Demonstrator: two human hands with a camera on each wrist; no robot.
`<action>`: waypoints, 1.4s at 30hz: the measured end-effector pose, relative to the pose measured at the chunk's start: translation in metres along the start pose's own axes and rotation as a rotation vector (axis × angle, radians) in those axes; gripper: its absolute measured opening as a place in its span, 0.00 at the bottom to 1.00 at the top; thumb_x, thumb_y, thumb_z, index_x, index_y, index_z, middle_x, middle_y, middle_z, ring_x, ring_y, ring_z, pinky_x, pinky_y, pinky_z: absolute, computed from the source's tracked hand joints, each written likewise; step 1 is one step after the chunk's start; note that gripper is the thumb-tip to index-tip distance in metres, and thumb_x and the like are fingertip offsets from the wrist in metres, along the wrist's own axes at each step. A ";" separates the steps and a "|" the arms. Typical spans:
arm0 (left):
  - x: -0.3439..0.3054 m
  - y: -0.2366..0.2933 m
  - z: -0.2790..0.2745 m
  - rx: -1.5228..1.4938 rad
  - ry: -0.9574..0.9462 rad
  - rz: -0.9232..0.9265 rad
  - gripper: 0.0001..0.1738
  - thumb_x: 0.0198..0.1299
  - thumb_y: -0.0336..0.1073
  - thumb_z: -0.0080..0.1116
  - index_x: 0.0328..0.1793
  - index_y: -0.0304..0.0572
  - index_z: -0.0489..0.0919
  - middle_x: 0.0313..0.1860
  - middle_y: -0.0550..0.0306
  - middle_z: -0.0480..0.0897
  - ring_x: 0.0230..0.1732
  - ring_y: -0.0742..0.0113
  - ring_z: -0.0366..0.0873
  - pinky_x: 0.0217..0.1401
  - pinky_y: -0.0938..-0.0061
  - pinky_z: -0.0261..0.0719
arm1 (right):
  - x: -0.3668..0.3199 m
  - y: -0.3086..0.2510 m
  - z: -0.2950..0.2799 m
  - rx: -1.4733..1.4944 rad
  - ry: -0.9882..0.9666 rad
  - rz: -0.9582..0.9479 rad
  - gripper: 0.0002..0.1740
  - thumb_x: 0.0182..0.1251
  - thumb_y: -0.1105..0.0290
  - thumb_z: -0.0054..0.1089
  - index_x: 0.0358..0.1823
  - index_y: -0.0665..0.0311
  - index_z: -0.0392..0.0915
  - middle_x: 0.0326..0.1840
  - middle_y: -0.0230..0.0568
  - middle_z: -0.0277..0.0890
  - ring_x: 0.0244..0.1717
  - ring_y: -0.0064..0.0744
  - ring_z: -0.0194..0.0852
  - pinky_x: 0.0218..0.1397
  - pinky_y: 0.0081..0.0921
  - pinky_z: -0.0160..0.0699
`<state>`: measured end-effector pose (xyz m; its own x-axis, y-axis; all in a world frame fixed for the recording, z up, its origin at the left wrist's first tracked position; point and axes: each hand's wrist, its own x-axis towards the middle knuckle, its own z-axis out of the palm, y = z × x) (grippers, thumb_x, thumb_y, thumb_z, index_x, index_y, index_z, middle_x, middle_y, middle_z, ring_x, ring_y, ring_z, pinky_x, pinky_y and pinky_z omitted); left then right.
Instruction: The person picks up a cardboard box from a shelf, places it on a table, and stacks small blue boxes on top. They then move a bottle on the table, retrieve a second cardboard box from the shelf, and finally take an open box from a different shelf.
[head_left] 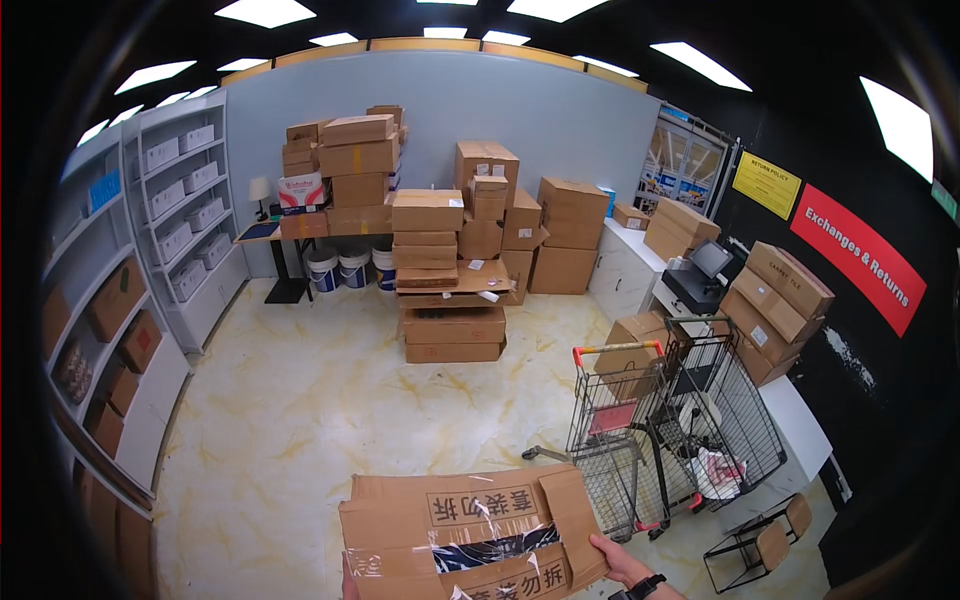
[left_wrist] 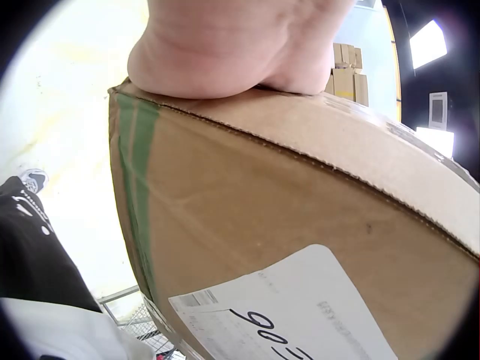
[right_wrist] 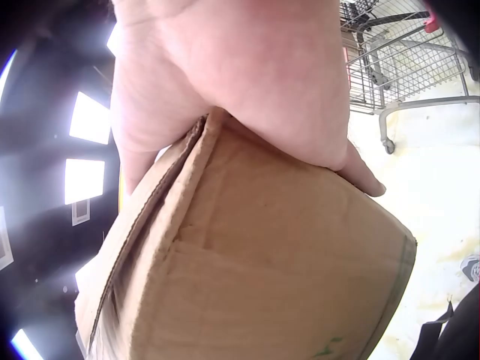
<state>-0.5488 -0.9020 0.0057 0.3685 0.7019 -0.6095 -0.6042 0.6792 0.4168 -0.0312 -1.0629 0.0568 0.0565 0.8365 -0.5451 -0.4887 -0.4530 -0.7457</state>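
Observation:
A large cardboard box (head_left: 400, 525) with printed characters and a dark taped strip is held in front of the body, low in the head view. My right hand (head_left: 622, 566) grips its right side, thumb on the top face. In the right wrist view the palm (right_wrist: 247, 82) lies against the box's corner, beside a slightly lifted flap (right_wrist: 142, 217). On the opposite side my left hand (left_wrist: 232, 49) holds the box edge, its fingers hidden beyond it. The left wrist view shows green tape (left_wrist: 139, 150) and a white label (left_wrist: 285, 307) with handwriting on that side.
Two wire shopping carts (head_left: 615, 470) stand close on the right, with wooden chairs (head_left: 770, 545) near them. Stacked boxes (head_left: 455, 335) rise from the floor ahead. Shelves (head_left: 180, 215) line the left wall. A counter (head_left: 630, 250) with a till (head_left: 700, 280) is at the right.

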 end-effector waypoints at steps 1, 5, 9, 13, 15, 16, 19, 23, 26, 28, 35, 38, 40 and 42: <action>0.012 0.009 0.006 -0.019 0.023 -0.017 0.37 0.78 0.64 0.37 0.82 0.50 0.55 0.75 0.51 0.65 0.73 0.57 0.68 0.67 0.58 0.81 | 0.013 -0.012 0.009 0.041 0.019 0.054 0.36 0.79 0.56 0.53 0.81 0.61 0.52 0.76 0.39 0.65 0.72 0.33 0.68 0.74 0.36 0.69; 0.049 0.060 0.024 -0.016 0.114 -0.040 0.40 0.78 0.66 0.30 0.84 0.50 0.52 0.79 0.54 0.62 0.76 0.57 0.64 0.73 0.58 0.73 | 0.057 -0.051 0.035 0.046 0.068 -0.050 0.32 0.79 0.54 0.53 0.77 0.60 0.59 0.71 0.41 0.72 0.67 0.36 0.74 0.70 0.39 0.76; 0.114 0.120 0.048 0.090 0.073 0.015 0.42 0.77 0.69 0.25 0.85 0.49 0.54 0.80 0.56 0.64 0.76 0.55 0.63 0.77 0.58 0.67 | 0.108 -0.089 0.047 0.103 0.019 -0.049 0.38 0.79 0.57 0.53 0.83 0.57 0.48 0.76 0.39 0.64 0.73 0.34 0.66 0.73 0.37 0.71; 0.177 0.157 0.080 0.217 -0.069 0.089 0.41 0.76 0.70 0.28 0.82 0.49 0.61 0.75 0.54 0.70 0.71 0.54 0.70 0.73 0.56 0.72 | 0.178 -0.126 0.055 0.097 0.039 -0.066 0.37 0.79 0.57 0.54 0.83 0.57 0.50 0.76 0.39 0.65 0.73 0.34 0.67 0.74 0.37 0.70; 0.216 0.178 0.102 0.282 -0.147 0.132 0.41 0.76 0.70 0.30 0.80 0.49 0.65 0.73 0.53 0.74 0.69 0.53 0.74 0.71 0.56 0.74 | 0.219 -0.147 0.058 0.107 0.042 -0.076 0.36 0.79 0.56 0.53 0.82 0.58 0.52 0.76 0.39 0.66 0.73 0.34 0.67 0.74 0.37 0.69; 0.230 0.191 0.119 0.283 -0.139 0.131 0.41 0.76 0.70 0.30 0.80 0.49 0.65 0.73 0.53 0.74 0.69 0.53 0.74 0.71 0.56 0.74 | 0.237 -0.154 0.057 0.120 0.048 -0.080 0.35 0.79 0.56 0.53 0.81 0.59 0.54 0.75 0.39 0.67 0.73 0.34 0.67 0.74 0.37 0.69; 0.274 0.231 0.177 0.241 -0.170 0.077 0.41 0.76 0.70 0.29 0.80 0.49 0.64 0.74 0.53 0.73 0.69 0.54 0.74 0.71 0.57 0.75 | 0.304 -0.179 0.053 0.143 0.034 -0.176 0.33 0.79 0.56 0.53 0.79 0.61 0.57 0.74 0.40 0.69 0.71 0.35 0.69 0.73 0.38 0.71; 0.338 0.288 0.233 0.344 -0.113 0.191 0.40 0.77 0.68 0.30 0.79 0.47 0.66 0.69 0.53 0.77 0.66 0.58 0.77 0.70 0.59 0.77 | 0.369 -0.239 0.069 0.146 0.072 -0.173 0.30 0.80 0.52 0.51 0.74 0.62 0.65 0.69 0.41 0.74 0.66 0.38 0.76 0.70 0.40 0.75; 0.367 0.324 0.292 0.299 -0.111 0.120 0.39 0.77 0.67 0.32 0.77 0.46 0.68 0.66 0.55 0.80 0.63 0.61 0.79 0.68 0.62 0.78 | 0.412 -0.273 0.049 0.205 0.070 -0.096 0.30 0.80 0.53 0.51 0.75 0.61 0.64 0.70 0.42 0.74 0.67 0.37 0.75 0.70 0.39 0.74; 0.409 0.346 0.319 0.347 -0.121 0.162 0.38 0.78 0.66 0.32 0.75 0.46 0.70 0.64 0.55 0.81 0.62 0.62 0.80 0.66 0.64 0.79 | 0.437 -0.307 0.060 0.200 0.160 -0.190 0.29 0.80 0.48 0.48 0.69 0.62 0.71 0.63 0.41 0.79 0.63 0.39 0.79 0.67 0.40 0.78; 0.574 0.392 0.404 0.356 -0.238 0.004 0.37 0.78 0.65 0.33 0.74 0.44 0.70 0.63 0.54 0.81 0.61 0.65 0.80 0.64 0.67 0.80 | 0.502 -0.376 0.054 0.244 0.306 -0.321 0.28 0.81 0.49 0.49 0.70 0.61 0.70 0.63 0.40 0.79 0.62 0.39 0.79 0.67 0.39 0.78; 0.646 0.413 0.444 0.321 -0.362 -0.180 0.36 0.78 0.64 0.35 0.74 0.43 0.71 0.63 0.56 0.81 0.60 0.67 0.80 0.64 0.67 0.79 | 0.518 -0.390 0.058 0.268 0.421 -0.402 0.28 0.81 0.48 0.47 0.70 0.60 0.70 0.65 0.39 0.78 0.64 0.38 0.77 0.68 0.39 0.77; 0.707 0.422 0.472 0.406 -0.381 -0.086 0.35 0.79 0.63 0.37 0.72 0.42 0.72 0.62 0.57 0.82 0.60 0.69 0.79 0.64 0.68 0.78 | 0.548 -0.397 0.056 0.343 0.511 -0.488 0.28 0.82 0.48 0.47 0.71 0.60 0.70 0.66 0.39 0.78 0.65 0.39 0.77 0.69 0.40 0.76; 0.750 0.435 0.511 0.461 -0.419 -0.125 0.34 0.79 0.62 0.38 0.71 0.42 0.73 0.61 0.57 0.82 0.60 0.69 0.79 0.64 0.69 0.78 | 0.560 -0.405 0.051 0.370 0.545 -0.484 0.29 0.82 0.47 0.45 0.70 0.61 0.70 0.66 0.41 0.77 0.65 0.41 0.77 0.69 0.42 0.76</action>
<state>-0.1739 0.0301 0.0748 0.7186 0.5720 -0.3955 -0.2067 0.7187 0.6639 0.1541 -0.3951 0.0726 0.7037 0.6028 -0.3761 -0.5519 0.1305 -0.8236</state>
